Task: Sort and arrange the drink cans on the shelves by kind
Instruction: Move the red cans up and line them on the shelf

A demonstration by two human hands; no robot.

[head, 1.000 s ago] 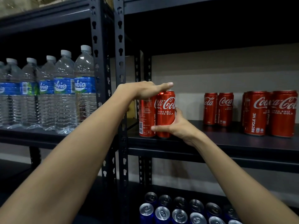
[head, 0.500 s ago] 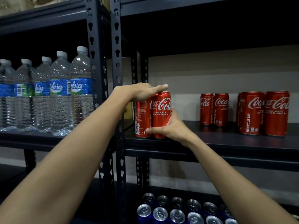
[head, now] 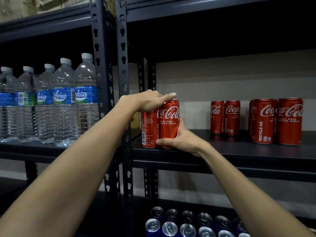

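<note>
Cola cans (head: 168,124) @ shelf (head: 239,151) left end | left hand (head: 147,101) flat on tops, right hand (head: 181,137) clamps front can | square pair w/ front edge, labels fwd

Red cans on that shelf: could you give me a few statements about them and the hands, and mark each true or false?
1. The right hand grips the lower part of a red can. True.
2. The left hand lies over the tops of the two cans at the shelf's left end. True.
3. The water bottles share a shelf bay with the red cans. False: they stand in the bay to the left, beyond the black upright.
4. The cans on the shelf below are red too. False: they are blue with silver tops.
5. More red cans stand further right on the same shelf. True.
</note>
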